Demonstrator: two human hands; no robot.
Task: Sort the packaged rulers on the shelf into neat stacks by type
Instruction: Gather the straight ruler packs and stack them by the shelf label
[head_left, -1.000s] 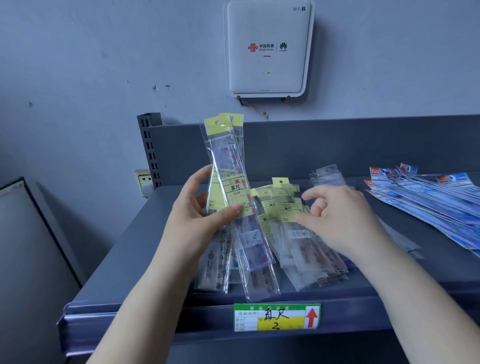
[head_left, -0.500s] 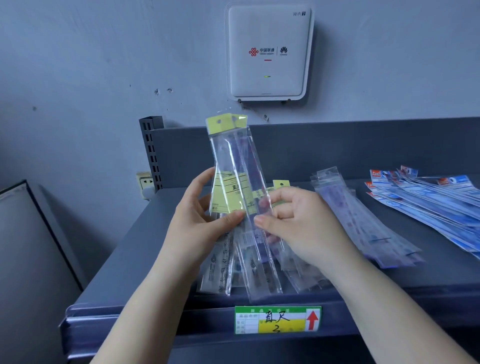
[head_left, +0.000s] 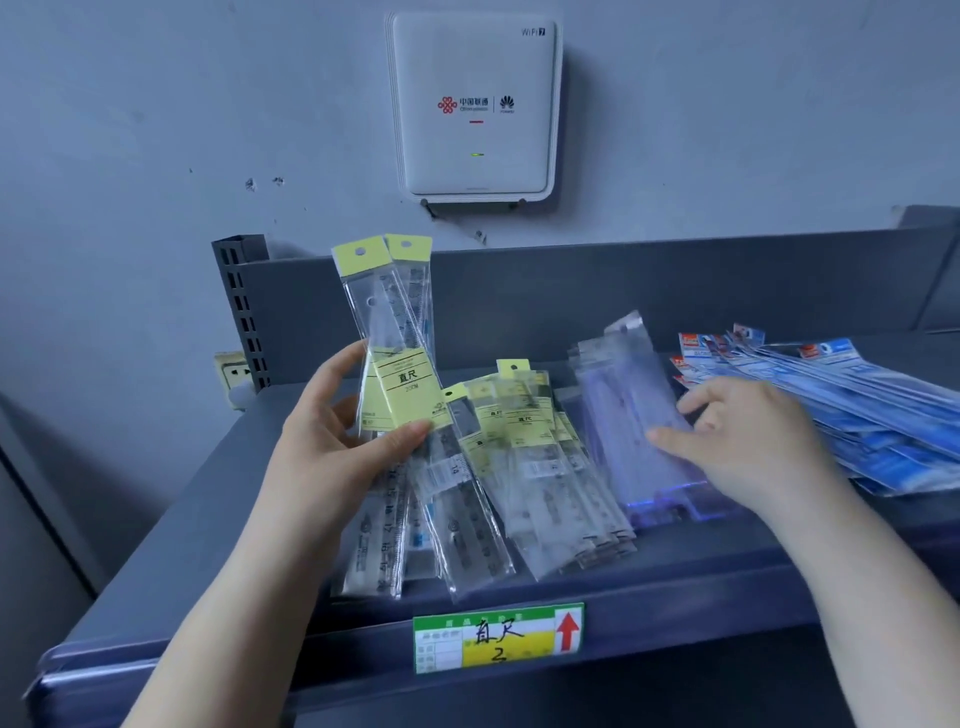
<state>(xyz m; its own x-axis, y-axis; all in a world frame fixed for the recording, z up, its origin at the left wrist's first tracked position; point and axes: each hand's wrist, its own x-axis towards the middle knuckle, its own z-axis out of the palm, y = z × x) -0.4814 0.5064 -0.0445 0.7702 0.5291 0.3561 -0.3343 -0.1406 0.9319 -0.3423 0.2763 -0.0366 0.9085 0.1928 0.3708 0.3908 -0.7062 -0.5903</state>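
Observation:
My left hand (head_left: 337, 447) grips a bunch of yellow-labelled rulers (head_left: 400, 338) in clear sleeves, held upright above the left part of the grey shelf (head_left: 171, 545). A loose pile of the same yellow-labelled rulers (head_left: 540, 467) lies on the shelf to the right of it. My right hand (head_left: 743, 441) rests with straight fingers on a stack of clear bluish rulers (head_left: 628, 410) in the middle. Blue-and-red carded rulers (head_left: 852, 395) are spread at the far right.
A green and yellow price tag (head_left: 498, 636) with a red arrow sits on the shelf's front lip. The shelf's back panel (head_left: 571, 296) and a slotted upright (head_left: 241, 312) stand behind. A white router (head_left: 475, 104) hangs on the wall above.
My right hand has let go of the bunch in my left hand and moved right onto the clear bluish stack. The left hand still holds its yellow-labelled rulers upright.

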